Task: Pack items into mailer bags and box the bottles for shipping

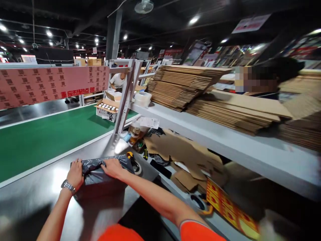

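Observation:
A parcel in dark grey plastic wrap point(100, 177) rests on the shiny metal table point(50, 187) in front of me. My left hand point(75, 175), a metal watch at its wrist, holds the parcel's left end with curled fingers. On top, my right hand point(112, 167) grips the loose, creased plastic. The undersides of both hands are hidden. Just right of the parcel, a tape dispenser with a yellow part point(135, 165) lies on the table.
Beyond the table runs a green conveyor belt point(50, 140) carrying an open box of white-capped bottles point(106, 108). To my right, a grey shelf point(225, 137) bears stacks of flat cardboard point(180, 85). Below are cardboard pieces and another tape roll point(199, 202). People stand beyond.

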The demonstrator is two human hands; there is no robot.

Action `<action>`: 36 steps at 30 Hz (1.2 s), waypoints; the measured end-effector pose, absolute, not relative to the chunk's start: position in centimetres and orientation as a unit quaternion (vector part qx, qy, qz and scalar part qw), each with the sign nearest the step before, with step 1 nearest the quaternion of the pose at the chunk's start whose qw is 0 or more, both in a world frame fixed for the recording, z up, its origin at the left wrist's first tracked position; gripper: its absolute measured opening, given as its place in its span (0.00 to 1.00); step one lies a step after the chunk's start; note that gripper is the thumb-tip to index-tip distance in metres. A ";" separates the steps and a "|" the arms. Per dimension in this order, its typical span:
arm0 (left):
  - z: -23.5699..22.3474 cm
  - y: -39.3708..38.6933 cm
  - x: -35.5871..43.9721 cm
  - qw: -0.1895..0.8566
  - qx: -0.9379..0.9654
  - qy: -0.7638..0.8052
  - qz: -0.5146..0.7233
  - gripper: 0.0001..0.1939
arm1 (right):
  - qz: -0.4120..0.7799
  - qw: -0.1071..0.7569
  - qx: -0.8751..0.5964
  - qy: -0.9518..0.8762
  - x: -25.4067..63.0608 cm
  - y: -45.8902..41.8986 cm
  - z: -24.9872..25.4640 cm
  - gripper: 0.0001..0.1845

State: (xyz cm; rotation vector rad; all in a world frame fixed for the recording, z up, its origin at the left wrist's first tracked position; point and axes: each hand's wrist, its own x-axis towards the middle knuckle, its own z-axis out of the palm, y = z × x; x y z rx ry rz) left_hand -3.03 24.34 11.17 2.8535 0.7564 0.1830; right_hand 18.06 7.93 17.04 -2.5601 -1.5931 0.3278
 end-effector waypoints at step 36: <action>12.8 15.9 -1.6 0.011 0.888 0.450 0.092 0.49 | 0.114 0.123 -0.602 -0.781 20.8 4.6 13.0 0.43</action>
